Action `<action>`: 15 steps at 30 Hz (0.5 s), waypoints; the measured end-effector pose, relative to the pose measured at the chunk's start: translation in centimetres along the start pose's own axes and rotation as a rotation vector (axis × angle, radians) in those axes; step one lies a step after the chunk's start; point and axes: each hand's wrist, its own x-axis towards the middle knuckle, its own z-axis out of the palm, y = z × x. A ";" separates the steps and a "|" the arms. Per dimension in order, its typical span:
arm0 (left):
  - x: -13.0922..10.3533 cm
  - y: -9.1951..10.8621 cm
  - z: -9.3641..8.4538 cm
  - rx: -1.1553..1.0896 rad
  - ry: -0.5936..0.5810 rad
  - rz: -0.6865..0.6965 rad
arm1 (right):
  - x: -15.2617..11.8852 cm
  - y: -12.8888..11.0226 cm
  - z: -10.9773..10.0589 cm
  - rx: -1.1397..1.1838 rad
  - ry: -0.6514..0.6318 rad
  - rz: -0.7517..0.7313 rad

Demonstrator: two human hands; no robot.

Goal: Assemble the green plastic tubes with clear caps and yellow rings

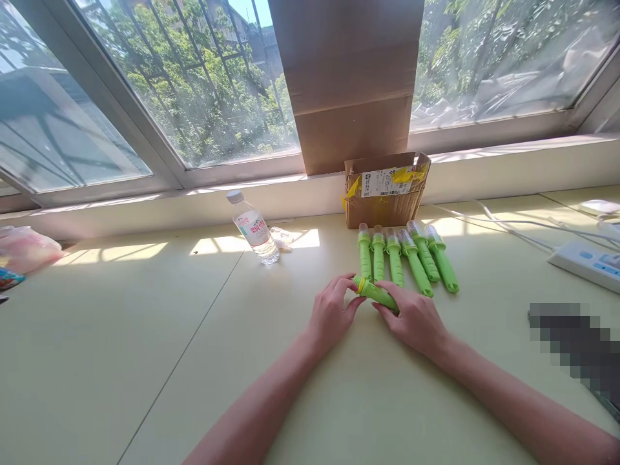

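Note:
Both hands hold one green plastic handle (pixel 379 296) low over the table, tilted, with a yellow ring and a ribbed tip at its left end. My left hand (pixel 332 309) is closed on that left end, thumb and fingers round the ring. My right hand (pixel 411 316) grips the green body farther right. No clear cap shows on this one. Just beyond my hands lies a row of several similar green handles (pixel 396 261) with clear caps on their far ends. What exactly these handles belong to, I cannot tell.
An open cardboard box (pixel 382 210) with torn yellow tape stands behind the row, against the sill. A water bottle (pixel 254 229) is to the left, beside a small crumpled wrapper (pixel 282 237). At right are a white power strip (pixel 588 265), cables and a blurred dark object (pixel 576 342).

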 end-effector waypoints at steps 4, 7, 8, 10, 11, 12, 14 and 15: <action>0.0 0.1 0.0 0.008 0.014 0.009 | 0.0 0.2 0.2 -0.001 -0.010 0.007; 0.0 0.2 -0.1 0.014 0.029 0.019 | 0.0 0.2 0.2 0.038 0.005 -0.001; 0.0 0.2 -0.1 0.016 0.033 0.024 | 0.0 0.2 0.2 0.047 0.012 -0.006; 0.0 0.2 -0.1 0.020 0.039 0.032 | 0.0 0.2 0.2 0.045 0.026 -0.012; 0.0 0.2 -0.1 0.021 0.041 0.035 | 0.0 0.1 0.2 0.032 0.033 -0.011; 0.1 0.3 -0.1 0.021 0.043 0.038 | 0.0 0.1 0.2 0.012 0.041 -0.008; 0.1 0.3 -0.2 0.015 0.044 0.038 | -0.1 0.0 0.2 -0.035 0.058 0.000; 0.1 0.4 -0.2 0.010 0.041 0.036 | -0.1 -0.1 0.2 -0.055 0.063 0.003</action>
